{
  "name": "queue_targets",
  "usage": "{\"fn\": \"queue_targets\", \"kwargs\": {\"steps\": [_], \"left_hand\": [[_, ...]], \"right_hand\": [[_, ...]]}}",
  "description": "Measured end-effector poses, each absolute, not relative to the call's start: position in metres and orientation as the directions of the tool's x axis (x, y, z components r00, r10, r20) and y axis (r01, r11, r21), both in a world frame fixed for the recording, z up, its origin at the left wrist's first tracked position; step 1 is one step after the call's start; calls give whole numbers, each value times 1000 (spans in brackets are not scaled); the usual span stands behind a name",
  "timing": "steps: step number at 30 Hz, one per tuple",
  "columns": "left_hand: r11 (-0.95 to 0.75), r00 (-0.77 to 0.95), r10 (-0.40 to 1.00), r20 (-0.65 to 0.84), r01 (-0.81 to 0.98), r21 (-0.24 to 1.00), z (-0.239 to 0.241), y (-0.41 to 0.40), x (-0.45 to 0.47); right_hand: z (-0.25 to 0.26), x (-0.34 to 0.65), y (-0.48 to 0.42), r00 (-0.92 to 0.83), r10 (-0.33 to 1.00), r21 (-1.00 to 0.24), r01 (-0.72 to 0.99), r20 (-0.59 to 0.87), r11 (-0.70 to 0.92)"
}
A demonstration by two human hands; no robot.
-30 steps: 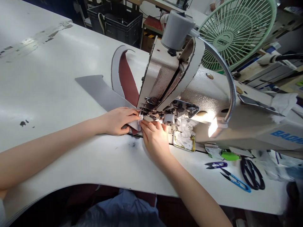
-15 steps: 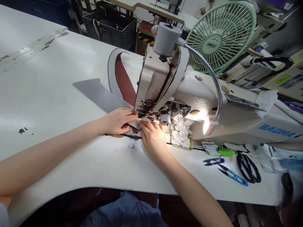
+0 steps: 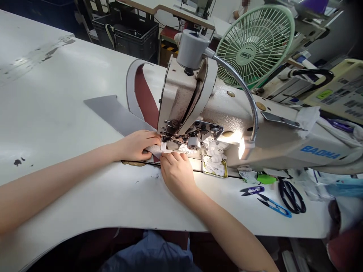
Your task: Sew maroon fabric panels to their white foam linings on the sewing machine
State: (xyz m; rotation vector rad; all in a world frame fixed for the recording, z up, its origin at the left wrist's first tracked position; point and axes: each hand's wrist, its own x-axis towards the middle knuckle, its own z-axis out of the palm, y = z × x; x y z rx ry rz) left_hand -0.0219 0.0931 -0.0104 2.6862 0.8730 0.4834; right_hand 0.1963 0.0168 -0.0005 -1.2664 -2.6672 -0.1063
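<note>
My left hand (image 3: 137, 145) presses on a grey strip (image 3: 113, 113) with a maroon underside (image 3: 146, 92), its thumb and fingers closed on the part beside the needle area of the sewing machine (image 3: 176, 98). The strip's far part curls up behind the machine head. A small white label (image 3: 163, 146) lies on the strip near the presser foot. My right hand (image 3: 178, 172) has its fingers bent together, with the index fingertip and thumb side at the near end of that label. Its exact grip is partly hidden.
Right of the needle stands a small tin (image 3: 214, 166) with several white pieces. Thread snips with purple handles (image 3: 252, 190), blue snips (image 3: 275, 206) and black scissors (image 3: 292, 196) lie on the table. A lamp (image 3: 246, 149) lights the machine; a green fan (image 3: 255, 47) is behind.
My right hand has drawn back a little from the needle area toward the table's near edge, baring the white label. My left hand stays on the strip. The view has shifted slightly.
</note>
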Motion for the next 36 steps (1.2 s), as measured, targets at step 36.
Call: {"fn": "queue_targets", "kwargs": {"steps": [36], "left_hand": [[-305, 198, 945, 261, 824, 478, 9, 98, -67]], "right_hand": [[3, 196, 28, -492, 858, -77, 859, 147, 505]]}}
